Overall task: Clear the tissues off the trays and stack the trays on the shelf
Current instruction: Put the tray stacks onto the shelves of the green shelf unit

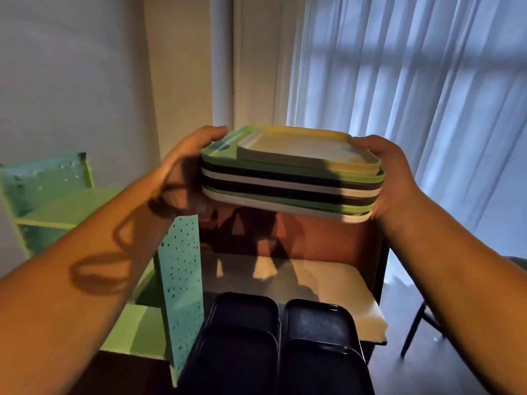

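A: Head view — where's the stack of trays (291, 178)?

B: Mid-frame, raised, no tissues showing. I've got my left hand (182, 166) and right hand (390, 178) clamped on its ends.

A: Advice?

B: Keep it level — lower squarely onto the brown shelf (328, 238) beneath.

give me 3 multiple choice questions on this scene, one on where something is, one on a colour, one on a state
1. Where are the dark trays?
A. below the held stack
B. on the chair
C. on the green shelf

2. What colour is the top tray of the stack?
A. red
B. pale yellow
C. black

3. How is the stack held?
A. by one hand
B. resting on the floor
C. by both hands, one at each end

Answers:
1 A, they lie low in the view, under the raised stack.
2 B, its rim shows pale yellow.
3 C, the left hand and right hand grip opposite ends.
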